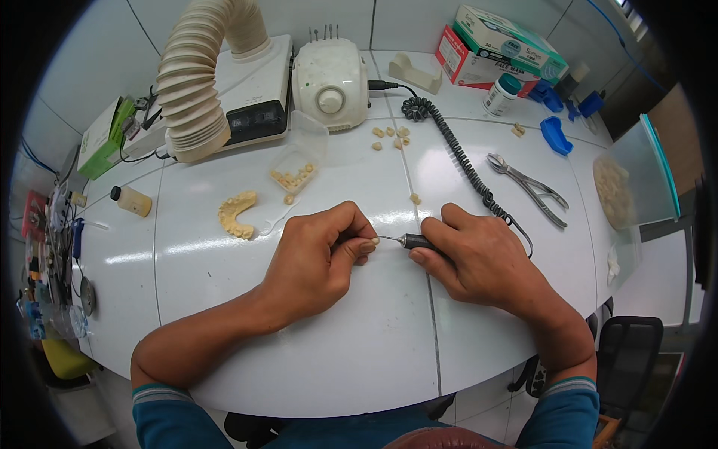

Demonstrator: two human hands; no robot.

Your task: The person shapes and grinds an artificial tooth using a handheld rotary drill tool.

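Observation:
My right hand (pixel 475 258) is closed round a dark rotary handpiece (pixel 417 242), whose thin metal bur points left. The bur's tip meets a small pale piece, apparently a tooth (pixel 375 241), pinched between the thumb and fingers of my left hand (pixel 321 258). Most of that piece is hidden by the fingertips. Beyond my left hand lie a yellowish horseshoe-shaped dental cast (pixel 237 215) and a clear tipped container (pixel 299 153) with several small tooth pieces. A black coiled cord (pixel 464 157) runs from the white control box (pixel 330 84) toward my right hand.
Metal pliers (pixel 527 187) lie to the right, near a clear tub with a teal lid (pixel 636 179). A ribbed suction hose (pixel 191 82) arches at the back left. Loose teeth (pixel 390 133), mask boxes (pixel 501 49) and a white jar (pixel 501 96) occupy the far side. A small bottle (pixel 133 200) stands left.

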